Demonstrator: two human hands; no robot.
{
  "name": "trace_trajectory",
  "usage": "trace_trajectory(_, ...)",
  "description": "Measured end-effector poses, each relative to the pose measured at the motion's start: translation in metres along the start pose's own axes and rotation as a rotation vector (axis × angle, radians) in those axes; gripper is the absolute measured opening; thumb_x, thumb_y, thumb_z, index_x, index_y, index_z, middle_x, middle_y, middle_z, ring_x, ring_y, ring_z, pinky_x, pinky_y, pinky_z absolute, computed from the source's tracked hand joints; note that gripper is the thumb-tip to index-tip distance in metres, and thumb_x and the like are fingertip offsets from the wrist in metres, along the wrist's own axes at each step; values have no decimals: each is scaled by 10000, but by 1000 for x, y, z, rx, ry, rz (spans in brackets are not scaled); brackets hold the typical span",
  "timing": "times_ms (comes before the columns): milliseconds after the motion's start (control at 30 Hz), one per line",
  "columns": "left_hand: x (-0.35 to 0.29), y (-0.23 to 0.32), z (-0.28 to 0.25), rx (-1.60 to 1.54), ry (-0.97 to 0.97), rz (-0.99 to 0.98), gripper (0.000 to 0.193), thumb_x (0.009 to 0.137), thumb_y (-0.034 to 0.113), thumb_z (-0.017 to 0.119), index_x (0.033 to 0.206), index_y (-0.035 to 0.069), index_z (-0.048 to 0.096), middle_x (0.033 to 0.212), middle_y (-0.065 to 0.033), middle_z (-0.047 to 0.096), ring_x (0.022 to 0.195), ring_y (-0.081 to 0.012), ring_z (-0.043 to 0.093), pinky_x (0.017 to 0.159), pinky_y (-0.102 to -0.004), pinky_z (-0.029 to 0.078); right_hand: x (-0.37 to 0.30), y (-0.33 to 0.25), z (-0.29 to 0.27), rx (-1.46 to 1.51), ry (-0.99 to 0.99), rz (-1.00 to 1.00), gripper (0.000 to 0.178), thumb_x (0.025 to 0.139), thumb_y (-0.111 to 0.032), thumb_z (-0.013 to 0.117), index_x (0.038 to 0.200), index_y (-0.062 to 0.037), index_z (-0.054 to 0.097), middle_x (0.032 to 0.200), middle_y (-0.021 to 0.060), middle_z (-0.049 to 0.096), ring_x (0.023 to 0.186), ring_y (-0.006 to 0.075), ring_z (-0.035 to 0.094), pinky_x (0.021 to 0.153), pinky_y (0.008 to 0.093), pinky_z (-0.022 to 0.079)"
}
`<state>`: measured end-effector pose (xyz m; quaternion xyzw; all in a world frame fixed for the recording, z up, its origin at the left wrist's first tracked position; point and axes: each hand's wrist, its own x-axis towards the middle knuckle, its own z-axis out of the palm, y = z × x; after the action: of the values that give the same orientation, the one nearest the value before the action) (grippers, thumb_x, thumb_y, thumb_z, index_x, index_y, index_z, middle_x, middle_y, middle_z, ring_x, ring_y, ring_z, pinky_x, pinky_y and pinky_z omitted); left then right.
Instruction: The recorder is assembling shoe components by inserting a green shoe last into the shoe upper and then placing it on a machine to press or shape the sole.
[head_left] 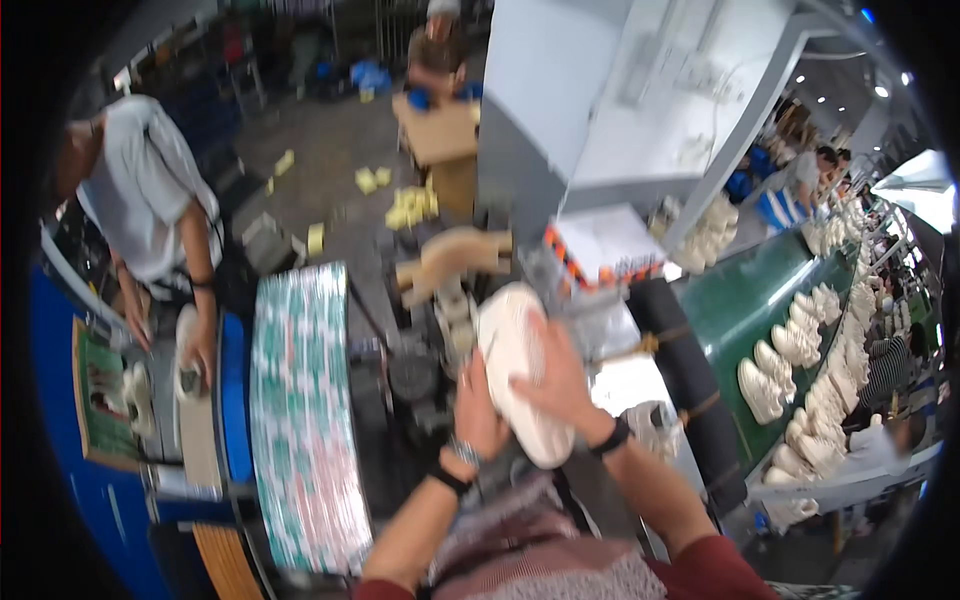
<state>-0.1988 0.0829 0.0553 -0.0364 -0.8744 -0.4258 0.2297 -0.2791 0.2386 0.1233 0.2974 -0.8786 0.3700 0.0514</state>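
Observation:
A cream shoe (508, 335) is between my two hands, tilted with one end away from me and the other toward my body. My left hand (480, 412) grips its left side, the fingers pressed along the edge. From the right, my right hand (556, 372) wraps over it, with the thumb across the upward face. Motion blurs the shoe, and I cannot tell whether the sole or the upper faces up. Just beyond it stands a dark machine (412, 375) with a curved tan pad (455, 262) on top.
At left, a co-worker (155, 190) handles a shoe by a blue-edged bench. A film-wrapped green-and-white panel (305, 420) stands between us. On the right, a green conveyor (715, 325) carries several cream shoes (765, 380). A white box (608, 245) with orange-striped edges sits ahead.

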Motion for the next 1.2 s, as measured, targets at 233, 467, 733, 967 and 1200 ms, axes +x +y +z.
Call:
trace_trajectory(233,4,-4,14,-267,111,-146,638,845,175,738,1340,-65,414,1197,-295,586,1111,-496,562,950,-516,455,31,-39,5,-229,-135,32,997,714,-426,752,1557,-80,347,1393,276,429,1005,477,664,848,526,564)
trace_trajectory(467,-13,-35,50,-211,-87,-168,551,959,211,589,1436,-22,440,1381,-150,563,1285,-296,545,1100,-434,421,7,-33,-8,-169,-82,100,954,741,-375,746,1567,-113,346,1438,269,405,978,468,672,790,511,580)
trace_trajectory(733,-45,-18,25,-949,54,-876,627,994,293,560,1532,43,357,1442,-164,539,1315,-302,562,1032,-394,506,-27,-25,9,-67,77,-16,952,726,-229,764,1570,-118,337,1471,298,352,1081,457,629,867,462,573)
trace_trajectory(967,-32,7,57,-1793,14,-725,817,1004,679,369,1595,122,277,1555,-135,415,1369,-339,480,1101,-495,435,-38,-32,17,-137,254,-102,896,801,-273,748,1570,-101,320,1497,297,337,1110,448,623,894,458,560)
trace_trajectory(1200,101,-47,-4,-1648,-85,-870,701,1021,537,496,1515,49,406,1485,-146,507,1318,-314,517,1099,-461,425,-63,-42,23,-65,299,-7,861,836,-272,745,1574,-102,335,1585,227,304,1263,419,556,981,433,529)
